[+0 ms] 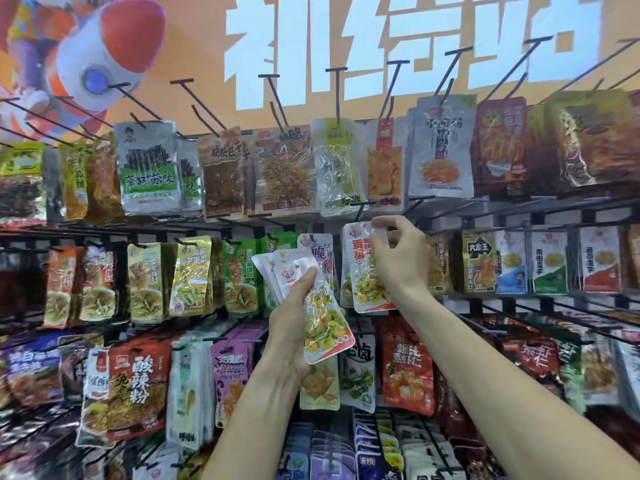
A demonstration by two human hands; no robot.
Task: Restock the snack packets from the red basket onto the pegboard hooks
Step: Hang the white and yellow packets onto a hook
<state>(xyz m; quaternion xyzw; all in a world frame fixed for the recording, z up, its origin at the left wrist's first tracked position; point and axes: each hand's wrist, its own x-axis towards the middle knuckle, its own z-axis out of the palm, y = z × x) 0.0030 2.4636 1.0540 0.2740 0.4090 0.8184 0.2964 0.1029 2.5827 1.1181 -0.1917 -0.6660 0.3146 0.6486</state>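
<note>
left hand point(294, 306) grips a fanned stack of snack packets point(311, 299); right hand point(398, 251) pinches the top of one packet point(367, 268) at a pegboard hook point(362, 207).

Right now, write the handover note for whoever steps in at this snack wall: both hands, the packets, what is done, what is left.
Left hand: grips a fanned stack of packets, white tops, yellow-green food print, held below the middle row.
Right hand: pinches the top of one matching packet at a middle-row hook; whether the hole is on the hook cannot be told.
Done: similar packets seem to hang behind that one.
Left: seat this packet, then hang the left hand's stack one at a time. The red basket is out of view, so remaining stock is unknown.
</note>
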